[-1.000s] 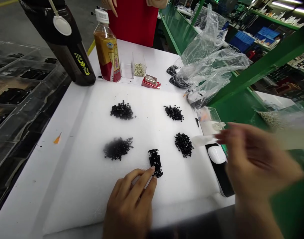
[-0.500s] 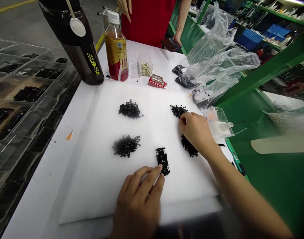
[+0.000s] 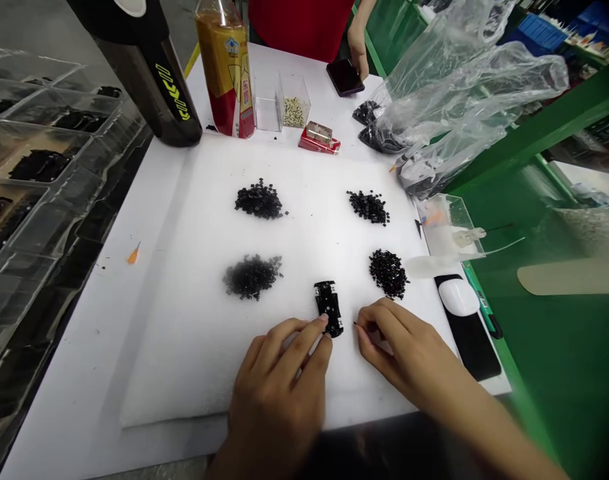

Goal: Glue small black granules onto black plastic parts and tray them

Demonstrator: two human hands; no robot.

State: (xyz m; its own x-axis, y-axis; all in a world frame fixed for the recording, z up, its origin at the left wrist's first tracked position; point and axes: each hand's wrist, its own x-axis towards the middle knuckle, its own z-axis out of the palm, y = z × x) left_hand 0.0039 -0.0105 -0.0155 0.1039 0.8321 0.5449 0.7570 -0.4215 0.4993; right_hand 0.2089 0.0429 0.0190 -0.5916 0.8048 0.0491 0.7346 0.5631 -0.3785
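A black toy-car-like base part (image 3: pixel 328 305) lies on the white foam sheet (image 3: pixel 194 360). The fingertips of my left hand (image 3: pixel 284 377) grip its lower left edge. Just right of the part, my right hand (image 3: pixel 402 343) pinches a tiny black piece (image 3: pixel 356 324) between thumb and forefinger. Small black pieces lie in separate piles on the foam: upper left (image 3: pixel 259 200), lower left (image 3: pixel 253 276), upper right (image 3: pixel 369 207) and lower right (image 3: pixel 388 273).
Behind the foam stand a dark bottle (image 3: pixel 159 100), a drink bottle (image 3: pixel 228 73) and a clear box of small beads (image 3: pixel 294 112). Plastic bags (image 3: pixel 434 113) and a white mouse (image 3: pixel 458 297) are at right. Another person's hand (image 3: pixel 358 50) touches a phone (image 3: pixel 344 77).
My right hand has moved from the upper right pile toward me, now beside the black part with a tiny piece. My left hand stays on the part. The camera view has shifted.
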